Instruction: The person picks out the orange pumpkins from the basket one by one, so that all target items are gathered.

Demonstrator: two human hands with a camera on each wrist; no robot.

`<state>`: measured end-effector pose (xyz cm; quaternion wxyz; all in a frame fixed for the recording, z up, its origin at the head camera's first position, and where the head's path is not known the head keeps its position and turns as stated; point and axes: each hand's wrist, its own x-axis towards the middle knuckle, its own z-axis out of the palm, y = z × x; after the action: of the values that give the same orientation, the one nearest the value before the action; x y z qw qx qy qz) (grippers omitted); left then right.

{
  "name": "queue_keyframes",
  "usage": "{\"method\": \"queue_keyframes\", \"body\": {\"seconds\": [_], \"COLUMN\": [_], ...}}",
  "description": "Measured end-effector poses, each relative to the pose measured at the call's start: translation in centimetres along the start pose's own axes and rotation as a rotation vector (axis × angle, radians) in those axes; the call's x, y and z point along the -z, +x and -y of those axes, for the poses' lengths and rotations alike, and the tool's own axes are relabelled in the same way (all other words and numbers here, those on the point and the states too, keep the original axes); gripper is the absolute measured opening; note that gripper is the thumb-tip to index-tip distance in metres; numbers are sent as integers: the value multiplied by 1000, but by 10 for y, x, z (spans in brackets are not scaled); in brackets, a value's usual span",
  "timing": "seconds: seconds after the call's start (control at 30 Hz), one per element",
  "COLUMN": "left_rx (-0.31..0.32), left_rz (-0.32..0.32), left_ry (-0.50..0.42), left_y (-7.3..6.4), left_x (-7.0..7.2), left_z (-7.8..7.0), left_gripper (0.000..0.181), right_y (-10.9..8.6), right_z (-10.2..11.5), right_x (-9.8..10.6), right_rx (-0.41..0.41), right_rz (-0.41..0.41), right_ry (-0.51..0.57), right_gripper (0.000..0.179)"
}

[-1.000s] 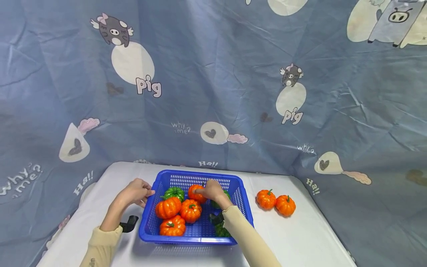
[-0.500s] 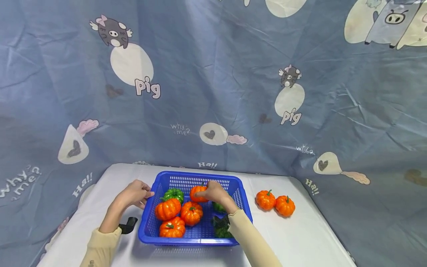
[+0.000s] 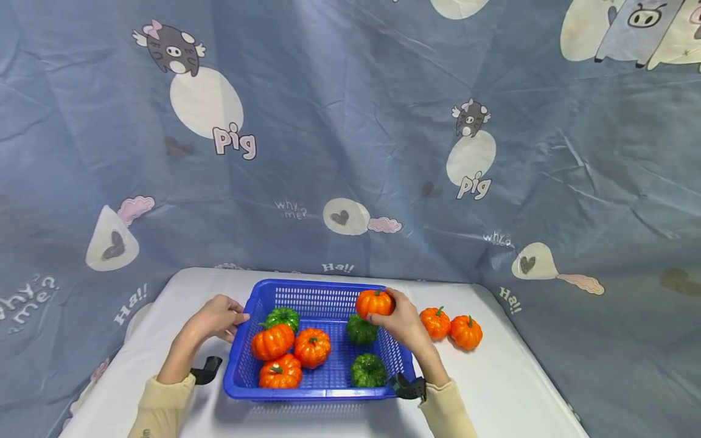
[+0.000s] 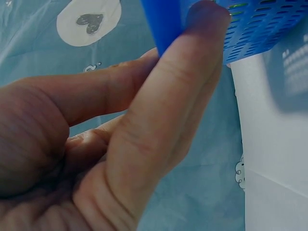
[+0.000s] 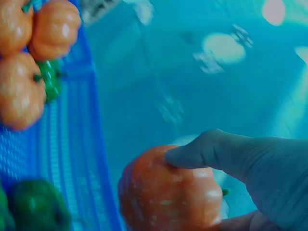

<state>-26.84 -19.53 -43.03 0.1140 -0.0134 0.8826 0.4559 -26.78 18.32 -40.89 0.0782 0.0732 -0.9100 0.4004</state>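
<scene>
My right hand (image 3: 406,321) grips a small orange pumpkin (image 3: 375,303) and holds it up over the right side of the blue basket (image 3: 320,394). In the right wrist view the thumb lies across the front of this pumpkin (image 5: 166,192). My left hand (image 3: 218,317) pinches the basket's left rim, which shows between its fingertips in the left wrist view as a blue edge (image 4: 161,24). Inside the basket, on the left, sit several more orange pumpkins (image 3: 312,348) and a green pumpkin (image 3: 283,319). Two darker green pumpkins (image 3: 369,370) lie on its right side.
Two orange pumpkins (image 3: 466,333) stand side by side on the white table (image 3: 493,389), right of the basket. A blue patterned cloth (image 3: 339,152) hangs behind and around the table. Black straps (image 3: 408,387) circle both wrists.
My right hand has lifted the orange pumpkin from the basket's back middle and carried it right, uncovering the two dark green pumpkins. The left hand stays at the rim.
</scene>
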Motion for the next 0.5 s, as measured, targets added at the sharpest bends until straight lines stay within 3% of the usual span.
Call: {"method": "queue_keyframes", "body": {"seconds": [0.23, 0.5], "left_rx": [11, 13], "left_rz": [14, 22], "left_ry": [-6, -8], "left_y": [-3, -1], "left_x": [4, 2], "left_z": [-2, -2], "left_gripper": [36, 38], "right_y": [-12, -22], "right_z": [-43, -84], "right_x": [47, 108], "right_rx": [-133, -269], "right_rz": [-129, -180], "right_ry": [58, 170], "right_gripper": [75, 79]}}
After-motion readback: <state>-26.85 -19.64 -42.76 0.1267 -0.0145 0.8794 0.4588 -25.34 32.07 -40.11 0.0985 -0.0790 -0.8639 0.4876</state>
